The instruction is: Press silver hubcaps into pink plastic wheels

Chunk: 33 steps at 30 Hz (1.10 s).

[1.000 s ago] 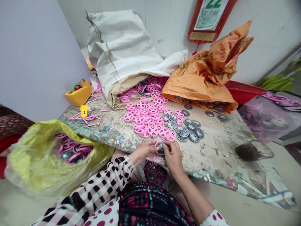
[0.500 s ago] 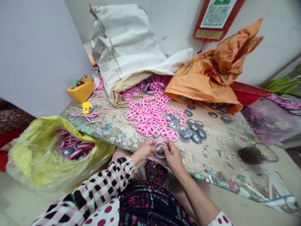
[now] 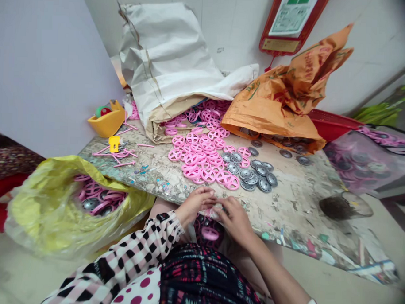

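My left hand is open at the table's front edge, fingers stretched out and nothing in them. Close beside it my right hand is open too, its fingers apart and slightly bent. Below the gap between them a pink wheel shows above the other wheels at my lap, slightly blurred. Just beyond my hands lies a pile of pink spoked plastic rings. Grey disc-shaped hubcaps are heaped to the right of these rings.
A white sack spills pink rings; an orange sack holds grey discs. At the left, a yellow bag contains wheels. A yellow container and pink sticks lie on the worn table. A clear cup-like thing is at the right.
Half a second ago both hands held a pink wheel with a grey centre. They have let go and moved apart; a pink wheel now shows below them.
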Each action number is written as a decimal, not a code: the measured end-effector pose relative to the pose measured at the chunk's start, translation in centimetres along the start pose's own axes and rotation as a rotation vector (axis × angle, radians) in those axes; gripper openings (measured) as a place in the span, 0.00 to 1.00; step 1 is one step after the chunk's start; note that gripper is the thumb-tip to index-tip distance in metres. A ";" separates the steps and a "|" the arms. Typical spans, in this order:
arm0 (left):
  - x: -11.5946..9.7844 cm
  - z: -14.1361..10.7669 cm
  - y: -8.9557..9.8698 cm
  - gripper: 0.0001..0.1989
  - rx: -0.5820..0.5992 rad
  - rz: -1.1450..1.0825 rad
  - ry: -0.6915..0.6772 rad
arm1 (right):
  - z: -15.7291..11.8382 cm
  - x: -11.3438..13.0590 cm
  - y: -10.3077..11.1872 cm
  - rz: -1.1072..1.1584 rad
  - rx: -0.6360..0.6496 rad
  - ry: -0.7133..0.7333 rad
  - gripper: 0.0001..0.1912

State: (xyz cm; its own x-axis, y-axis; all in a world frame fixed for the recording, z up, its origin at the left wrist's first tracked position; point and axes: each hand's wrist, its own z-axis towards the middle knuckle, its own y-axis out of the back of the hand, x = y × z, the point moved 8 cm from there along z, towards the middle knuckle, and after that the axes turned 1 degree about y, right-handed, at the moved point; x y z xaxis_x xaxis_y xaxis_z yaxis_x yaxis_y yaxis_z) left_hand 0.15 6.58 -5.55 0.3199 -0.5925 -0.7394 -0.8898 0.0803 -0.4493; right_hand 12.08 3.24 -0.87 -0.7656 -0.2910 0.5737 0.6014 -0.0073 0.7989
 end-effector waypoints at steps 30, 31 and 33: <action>0.0 0.2 0.3 0.10 -0.028 -0.010 0.106 | 7.0 -9.8 5.0 -0.570 -0.143 -0.161 0.16; 0.0 0.2 0.3 0.10 -0.024 -0.010 0.110 | 6.7 -9.6 5.4 -0.557 -0.183 -0.149 0.15; 0.1 0.3 0.4 0.11 -0.025 0.001 0.119 | 5.8 -8.8 6.4 -0.480 -0.298 -0.155 0.16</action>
State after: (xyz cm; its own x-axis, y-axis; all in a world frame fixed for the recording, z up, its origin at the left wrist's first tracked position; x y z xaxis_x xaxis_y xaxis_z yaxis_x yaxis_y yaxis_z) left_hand -0.04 6.77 -5.99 0.2789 -0.6837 -0.6743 -0.8985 0.0620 -0.4345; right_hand 21.33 11.33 0.27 -0.9792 -0.0452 0.1978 0.2000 -0.3785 0.9037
